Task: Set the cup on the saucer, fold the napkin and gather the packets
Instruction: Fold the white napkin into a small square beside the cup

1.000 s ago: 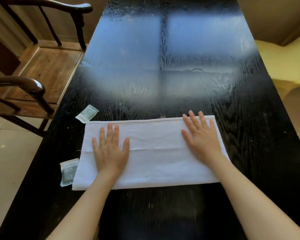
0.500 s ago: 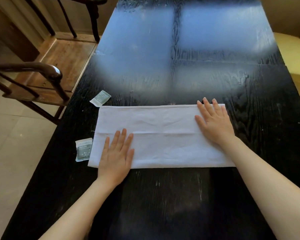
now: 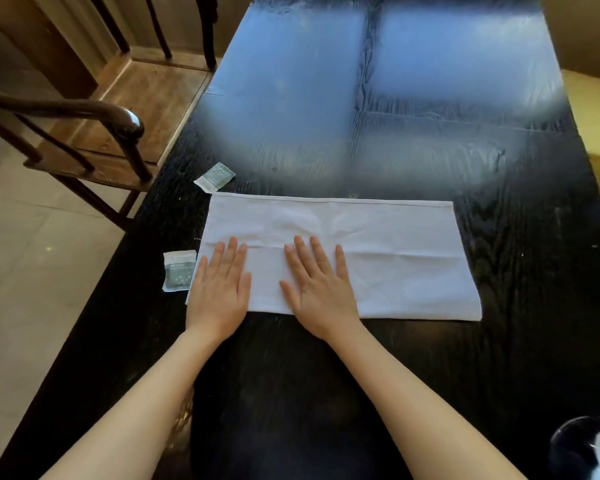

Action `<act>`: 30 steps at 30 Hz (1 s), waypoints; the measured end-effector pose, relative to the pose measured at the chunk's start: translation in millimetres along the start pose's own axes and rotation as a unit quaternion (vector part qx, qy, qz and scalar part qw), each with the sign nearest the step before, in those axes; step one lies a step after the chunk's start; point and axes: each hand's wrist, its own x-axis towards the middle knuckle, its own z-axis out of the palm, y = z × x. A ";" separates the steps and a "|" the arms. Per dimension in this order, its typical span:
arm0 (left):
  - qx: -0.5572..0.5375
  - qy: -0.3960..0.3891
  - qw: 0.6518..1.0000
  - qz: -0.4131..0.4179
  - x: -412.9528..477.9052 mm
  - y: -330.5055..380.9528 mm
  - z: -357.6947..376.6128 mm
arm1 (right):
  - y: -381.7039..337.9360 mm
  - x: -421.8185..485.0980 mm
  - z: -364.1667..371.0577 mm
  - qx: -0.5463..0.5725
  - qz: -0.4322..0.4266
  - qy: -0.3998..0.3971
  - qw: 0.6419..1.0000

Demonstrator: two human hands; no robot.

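Your left hand (image 3: 219,289) and right hand (image 3: 319,292) lie flat, fingers straight, on the part-folded napkin (image 3: 378,237). The near packet (image 3: 177,270) and far packet (image 3: 214,176) are ungathered, and the cup isn't clearly visible.

A single head-worn view looks forward and steeply down along a long black wood-grain table (image 3: 499,271), which runs from the bottom edge to the top of the frame. The wide lens makes the table's sides converge upward. Both forearms enter from the bottom edge. The left hand (image 3: 219,289) and the right hand (image 3: 321,292) lie close to the camera at frame centre, flat on the white napkin (image 3: 395,258). A packet (image 3: 214,176) and a second packet (image 3: 178,270) sit left of centre. A wooden chair (image 3: 118,126) fills the upper left, with tiled floor (image 3: 32,271) along the left edge.
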 end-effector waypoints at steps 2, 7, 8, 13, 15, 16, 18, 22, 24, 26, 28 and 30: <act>0.002 -0.006 1.000 0.001 -0.8 -1.6 -2.2 | 19.1 -7.0 -2.8 -0.014 0.007 -0.008 1.000; 0.003 -0.015 1.000 0.006 -1.4 -1.0 -3.9 | 97.1 -37.2 -19.8 -0.038 0.088 -0.005 0.995; 0.004 -0.016 1.000 0.007 -1.2 -1.2 -4.6 | 111.7 -43.0 -23.3 -0.038 0.106 -0.008 0.994; -0.005 -0.050 0.995 -0.083 2.1 27.1 -9.1 | 132.2 -52.3 -27.3 -0.042 0.124 -0.017 0.991; -0.007 -0.029 0.998 -0.047 -0.9 81.9 -4.9 | 131.3 -50.9 -26.0 -0.041 0.124 -0.009 0.991; -0.017 -0.026 0.999 -0.005 -4.5 115.2 -0.2 | 131.5 -50.8 -25.5 -0.039 0.124 -0.004 0.991; -0.050 -0.039 0.996 0.057 -12.8 172.7 11.3 | 132.5 -51.6 -24.3 -0.031 0.125 0.002 0.992; -0.033 -0.057 0.996 0.053 -8.0 171.8 19.6 | 133.3 -51.3 -23.9 -0.036 0.118 0.006 0.992; -0.018 -0.047 0.998 0.045 -6.3 140.5 17.8 | 133.6 -51.7 -24.3 -0.041 0.119 0.003 0.992; 0.000 -0.048 0.998 0.036 -6.2 109.0 13.5 | 133.1 -52.8 -25.2 -0.043 0.120 -0.004 0.992; 0.019 -0.060 0.998 0.026 -8.4 80.3 7.8 | 133.0 -52.9 -26.7 -0.044 0.120 -0.012 0.992; 0.023 -0.065 0.997 0.020 -12.0 55.5 1.8 | 132.8 -52.5 -28.1 -0.047 0.116 -0.020 0.992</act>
